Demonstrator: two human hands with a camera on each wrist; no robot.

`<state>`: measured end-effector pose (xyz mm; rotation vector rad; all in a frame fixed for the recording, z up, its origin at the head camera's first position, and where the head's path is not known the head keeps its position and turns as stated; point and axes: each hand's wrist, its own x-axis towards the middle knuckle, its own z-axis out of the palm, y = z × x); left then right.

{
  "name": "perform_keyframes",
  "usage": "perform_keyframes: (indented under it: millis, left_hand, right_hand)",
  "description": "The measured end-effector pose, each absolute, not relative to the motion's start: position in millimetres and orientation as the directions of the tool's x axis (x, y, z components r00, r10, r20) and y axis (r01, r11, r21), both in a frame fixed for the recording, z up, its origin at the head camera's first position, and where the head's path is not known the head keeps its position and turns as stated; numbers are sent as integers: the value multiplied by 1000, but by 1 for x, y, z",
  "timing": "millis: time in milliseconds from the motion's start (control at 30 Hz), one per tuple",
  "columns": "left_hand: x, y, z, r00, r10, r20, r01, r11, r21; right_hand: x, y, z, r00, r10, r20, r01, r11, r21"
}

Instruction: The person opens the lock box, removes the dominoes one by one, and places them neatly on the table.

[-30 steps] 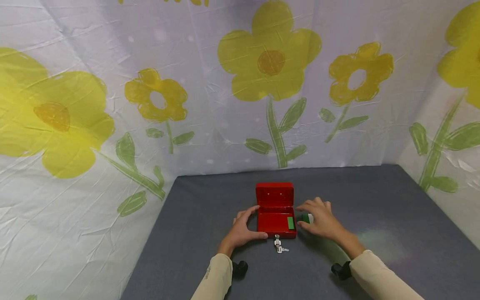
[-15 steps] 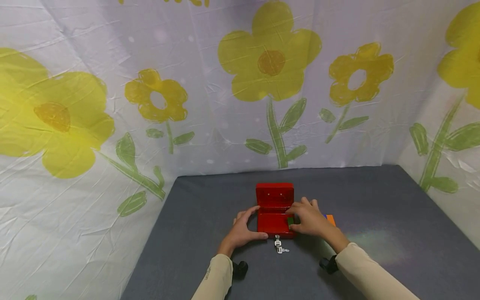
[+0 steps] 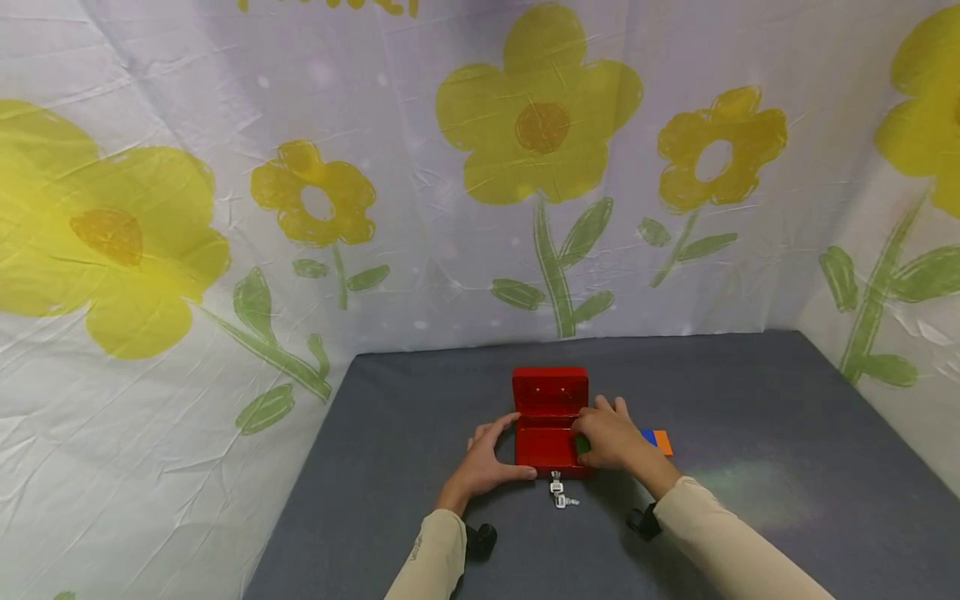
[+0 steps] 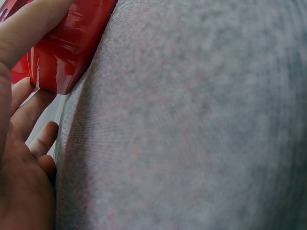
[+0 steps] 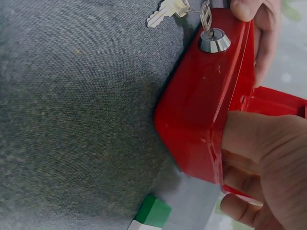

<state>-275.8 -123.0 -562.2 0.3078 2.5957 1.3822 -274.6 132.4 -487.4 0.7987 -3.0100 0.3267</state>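
A small red cash box (image 3: 542,452) stands on the table with its lid (image 3: 551,390) raised. My left hand (image 3: 482,467) grips its left side, thumb at the front edge and fingers round toward the back. A key sits in the silver lock (image 5: 214,41) on the front, and a second key (image 5: 168,13) hangs from the ring. My right hand (image 3: 609,437) reaches over the right wall, its thumb and fingers pinching a green block (image 3: 582,443) inside. The right wrist view hides those fingertips behind the wall.
Right of the box, partly behind my right hand, lies a block with blue and orange faces (image 3: 662,442); in the right wrist view a block with green and white sides (image 5: 154,211) lies beside the box. A flowered cloth (image 3: 427,250) stands behind the grey table (image 3: 757,417).
My right hand has moved left from beside the box to over its right wall, reaching the green block inside. The blue and orange block has come into view. My left hand stays in place.
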Motion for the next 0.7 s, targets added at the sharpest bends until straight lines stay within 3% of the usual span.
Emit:
perform_keyframes:
  millis: [333,700]
  left_hand:
    - [-275,-122,-563,-962,265,-68,93,549,831]
    - [-276,-123,-563,-961,270,-62,100,546,832]
  right_hand:
    - [-277,124,-491,-886,-462,29,-462,881,-103]
    - [-281,125,-504,-890,-451,58,-454,873,-176]
